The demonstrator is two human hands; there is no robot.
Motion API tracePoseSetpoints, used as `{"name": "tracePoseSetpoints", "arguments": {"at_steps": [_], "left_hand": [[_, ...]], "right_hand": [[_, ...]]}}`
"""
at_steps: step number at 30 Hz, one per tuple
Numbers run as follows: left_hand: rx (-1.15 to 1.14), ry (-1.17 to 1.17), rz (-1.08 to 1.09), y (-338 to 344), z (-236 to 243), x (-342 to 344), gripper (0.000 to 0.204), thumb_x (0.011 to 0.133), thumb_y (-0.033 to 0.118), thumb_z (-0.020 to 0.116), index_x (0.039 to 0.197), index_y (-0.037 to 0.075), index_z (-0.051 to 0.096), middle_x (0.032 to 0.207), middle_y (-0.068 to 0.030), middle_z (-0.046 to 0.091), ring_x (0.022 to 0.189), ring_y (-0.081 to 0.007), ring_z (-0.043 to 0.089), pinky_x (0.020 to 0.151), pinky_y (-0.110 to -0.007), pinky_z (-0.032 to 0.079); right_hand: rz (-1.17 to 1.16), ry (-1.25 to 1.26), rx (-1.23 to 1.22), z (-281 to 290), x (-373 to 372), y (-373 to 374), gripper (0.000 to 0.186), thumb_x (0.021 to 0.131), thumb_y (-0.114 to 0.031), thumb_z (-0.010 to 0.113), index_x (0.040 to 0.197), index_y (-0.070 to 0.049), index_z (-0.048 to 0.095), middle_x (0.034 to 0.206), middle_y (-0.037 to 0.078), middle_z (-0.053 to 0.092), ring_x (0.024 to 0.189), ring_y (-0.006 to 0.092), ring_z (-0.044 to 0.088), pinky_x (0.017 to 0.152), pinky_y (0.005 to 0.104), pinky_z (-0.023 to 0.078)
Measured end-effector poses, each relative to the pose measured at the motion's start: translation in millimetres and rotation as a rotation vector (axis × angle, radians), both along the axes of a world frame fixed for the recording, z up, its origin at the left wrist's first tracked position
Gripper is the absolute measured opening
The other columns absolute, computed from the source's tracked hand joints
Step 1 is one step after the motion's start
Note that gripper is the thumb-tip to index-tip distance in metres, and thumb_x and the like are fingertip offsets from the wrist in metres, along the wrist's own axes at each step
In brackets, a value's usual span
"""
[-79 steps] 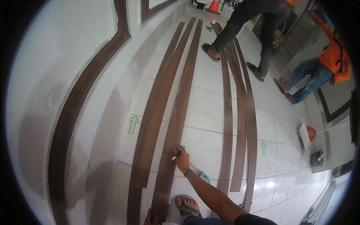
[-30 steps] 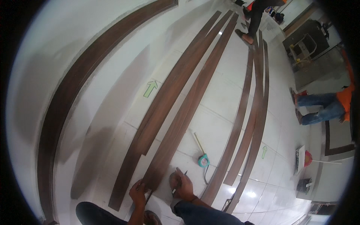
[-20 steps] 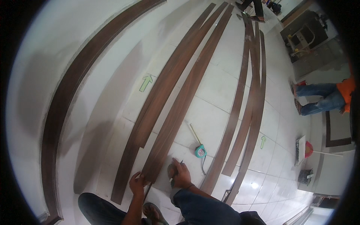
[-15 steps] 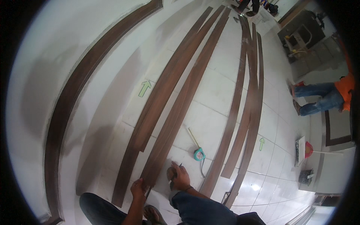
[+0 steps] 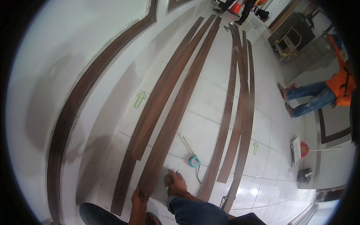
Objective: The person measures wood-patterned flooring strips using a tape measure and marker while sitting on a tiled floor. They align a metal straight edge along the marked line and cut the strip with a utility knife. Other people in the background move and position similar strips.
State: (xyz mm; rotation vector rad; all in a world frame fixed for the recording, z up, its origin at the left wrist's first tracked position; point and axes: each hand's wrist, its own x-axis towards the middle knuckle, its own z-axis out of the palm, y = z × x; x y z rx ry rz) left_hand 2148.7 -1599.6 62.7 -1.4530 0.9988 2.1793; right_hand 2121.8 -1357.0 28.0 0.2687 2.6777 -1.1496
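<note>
Long dark-brown wood-look strips lie on the white tiled floor. My left hand [image 5: 139, 201] is closed on the near end of one brown strip [image 5: 160, 150], at the lower middle. Just right of that end, my right hand [image 5: 179, 184] is low over the floor with its fingers curled in. A thin dark pointed thing [image 5: 177, 171] sticks out past those fingers; its kind cannot be made out. Ahead and to the right of this hand rests a teal tape measure [image 5: 194, 161] with a short length of yellow blade [image 5: 187, 144] drawn out. Neither hand touches it.
More strips [image 5: 225, 123] lie to the right, some crossing. A brown-trimmed white wall [image 5: 71, 112] rises on the left. A person in an orange top [image 5: 339, 86] stands at right; another person's legs [image 5: 245, 11] show at the far end, near an orange cone [image 5: 236, 7]. A dustpan [image 5: 304, 149] is at right.
The whole view has shifted slightly, so the strips sit lower and further left. My left hand still grips the strip's end, and my right hand stays close beside it.
</note>
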Motion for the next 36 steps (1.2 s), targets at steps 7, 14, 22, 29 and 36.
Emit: {"name": "tracePoseSetpoints", "arguments": {"at_steps": [7,14,22,29,36], "left_hand": [[-0.127,0.230,-0.215,-10,-26,15,0.040,0.107,0.036,0.057,0.135,0.007,0.056,0.128,-0.0100,0.058,0.113,-0.0257,0.057,0.096,-0.043,0.052],[0.108,0.081,0.075,-10,-24,13,0.041,0.107,0.037,0.057,0.136,0.007,0.056,0.128,-0.0096,0.058,0.110,-0.0257,0.057,0.093,-0.041,0.053],[0.064,0.078,0.041,-6,14,4,0.050,0.107,0.042,0.054,0.142,0.005,0.051,0.138,-0.0120,0.053,0.119,-0.0326,0.055,0.100,-0.052,0.050],[0.055,0.092,0.055,6,58,-13,0.049,0.104,0.033,0.060,0.141,0.002,0.050,0.132,-0.0147,0.056,0.119,-0.0309,0.058,0.098,-0.052,0.054],[0.120,0.309,-0.043,11,117,-26,0.056,0.091,0.010,0.069,0.142,-0.002,0.048,0.132,-0.0155,0.059,0.116,-0.0292,0.064,0.092,-0.044,0.059]], "right_hand": [[0.015,0.017,-0.007,3,1,1,0.065,0.081,-0.009,0.068,0.144,-0.015,0.051,0.119,0.023,0.061,0.111,0.0438,0.060,0.097,0.0524,0.050],[-0.005,0.010,-0.025,14,-2,-4,0.059,0.082,-0.010,0.067,0.139,-0.015,0.053,0.120,0.022,0.060,0.112,0.0443,0.059,0.097,0.0518,0.050],[0.002,0.030,-0.009,20,-3,-10,0.050,0.088,-0.017,0.067,0.136,-0.011,0.056,0.111,0.021,0.063,0.108,0.0430,0.059,0.094,0.0498,0.049],[0.018,0.013,0.004,3,-3,-2,0.056,0.085,-0.014,0.065,0.139,-0.014,0.054,0.114,0.022,0.063,0.113,0.0437,0.058,0.098,0.0520,0.048],[-0.007,0.039,0.008,1,0,-2,0.051,0.086,-0.018,0.068,0.136,-0.012,0.056,0.110,0.021,0.064,0.107,0.0435,0.059,0.094,0.0518,0.049]]}}
